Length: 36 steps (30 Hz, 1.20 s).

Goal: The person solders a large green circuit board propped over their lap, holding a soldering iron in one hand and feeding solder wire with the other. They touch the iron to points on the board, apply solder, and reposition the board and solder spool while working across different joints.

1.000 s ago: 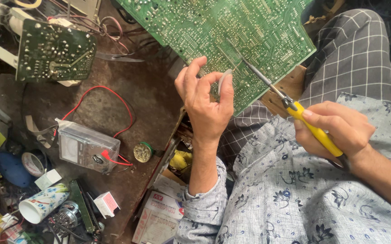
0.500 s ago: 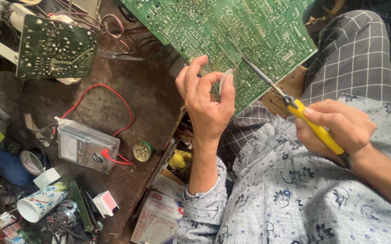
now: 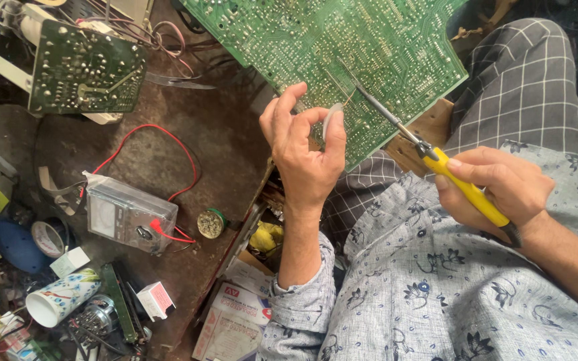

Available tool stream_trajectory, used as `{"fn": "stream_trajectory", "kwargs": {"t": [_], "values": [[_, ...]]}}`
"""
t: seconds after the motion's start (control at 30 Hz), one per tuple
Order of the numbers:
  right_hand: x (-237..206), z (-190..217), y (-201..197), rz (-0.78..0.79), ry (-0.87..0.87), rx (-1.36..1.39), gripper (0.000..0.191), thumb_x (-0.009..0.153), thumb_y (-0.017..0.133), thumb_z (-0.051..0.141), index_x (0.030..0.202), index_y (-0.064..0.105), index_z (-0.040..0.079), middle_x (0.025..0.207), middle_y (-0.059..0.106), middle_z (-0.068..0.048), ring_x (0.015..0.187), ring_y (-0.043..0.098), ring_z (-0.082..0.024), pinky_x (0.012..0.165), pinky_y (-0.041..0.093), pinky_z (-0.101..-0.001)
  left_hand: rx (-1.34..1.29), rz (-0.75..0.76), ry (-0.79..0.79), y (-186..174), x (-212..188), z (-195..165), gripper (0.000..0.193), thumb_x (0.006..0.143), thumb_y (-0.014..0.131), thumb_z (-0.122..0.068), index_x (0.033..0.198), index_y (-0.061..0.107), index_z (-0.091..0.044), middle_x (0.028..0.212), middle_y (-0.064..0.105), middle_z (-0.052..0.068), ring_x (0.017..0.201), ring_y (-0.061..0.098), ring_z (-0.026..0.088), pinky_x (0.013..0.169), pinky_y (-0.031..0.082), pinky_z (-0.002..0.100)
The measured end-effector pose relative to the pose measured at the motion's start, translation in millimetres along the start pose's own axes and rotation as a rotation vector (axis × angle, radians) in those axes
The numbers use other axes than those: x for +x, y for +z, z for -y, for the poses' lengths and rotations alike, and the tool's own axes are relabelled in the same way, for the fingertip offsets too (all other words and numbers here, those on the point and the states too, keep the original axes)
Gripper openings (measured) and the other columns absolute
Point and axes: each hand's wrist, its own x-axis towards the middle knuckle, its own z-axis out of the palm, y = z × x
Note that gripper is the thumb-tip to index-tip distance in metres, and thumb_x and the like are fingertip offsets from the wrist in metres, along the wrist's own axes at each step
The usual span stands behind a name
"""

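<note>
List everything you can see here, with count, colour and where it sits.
large circuit board: one, green, top centre, propped on the lap
small circuit board: one, green, top left
soldering iron: one, yellow handle, tip on the large circuit board
solder wire: one, silvery, at the iron's tip
multimeter: one, clear-cased, red leads, left of centre
paper cup: one, patterned white, bottom left
tape roll: one, pale, far left
left hand: fingers pinching the solder wire
right hand: gripping the soldering iron
</note>
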Motion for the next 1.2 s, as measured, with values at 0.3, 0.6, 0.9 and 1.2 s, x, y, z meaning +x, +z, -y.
{"fn": "stream_trajectory", "kwargs": {"t": [0.3, 0.6, 0.9, 1.2], "values": [[9.1, 4.6, 0.3, -0.027, -0.019, -0.008, 0.024, 0.084, 0.08, -0.004, 0.1, 0.064, 0.003, 0.087, 0.072, -0.017, 0.071, 0.071, -0.024, 0.057, 0.055, -0.0296, 0.004, 0.005, -0.014, 0.1, -1.0, -0.2, 0.014, 0.094, 0.077, -0.016, 0.093, 0.069, -0.005, 0.138, 0.06, 0.014, 0.133, 0.048, 0.034, 0.112, 0.045, 0.044], [3.2, 4.9, -0.5, -0.017, 0.02, -0.005, 0.026, 0.086, 0.079, 0.001, 0.106, 0.064, 0.005, 0.091, 0.074, -0.015, 0.069, 0.071, -0.02, 0.059, 0.055, -0.0281, 0.013, -0.001, -0.007, -1.8, -0.1, -2.0, 0.014, 0.093, 0.078, -0.016, 0.093, 0.069, -0.005, 0.138, 0.06, 0.012, 0.134, 0.049, 0.035, 0.112, 0.045, 0.044], [5.2, 4.2, 0.2, -0.005, -0.017, 0.032, 0.026, 0.086, 0.078, -0.002, 0.108, 0.065, 0.002, 0.09, 0.073, -0.017, 0.074, 0.072, -0.023, 0.058, 0.056, -0.0283, 0.025, -0.006, -0.001, 0.8, -0.5, -0.9, 0.013, 0.093, 0.078, -0.015, 0.093, 0.07, -0.005, 0.138, 0.06, 0.013, 0.133, 0.049, 0.034, 0.111, 0.045, 0.043], [-1.1, -1.7, 0.2, -0.004, -0.04, 0.016, 0.024, 0.087, 0.079, 0.0, 0.107, 0.066, 0.002, 0.091, 0.073, -0.016, 0.073, 0.073, -0.023, 0.06, 0.057, -0.029, 0.02, 0.005, -0.007, -0.5, -0.4, 0.2, 0.014, 0.092, 0.078, -0.016, 0.09, 0.07, -0.005, 0.139, 0.06, 0.013, 0.135, 0.048, 0.033, 0.114, 0.044, 0.044]]}}
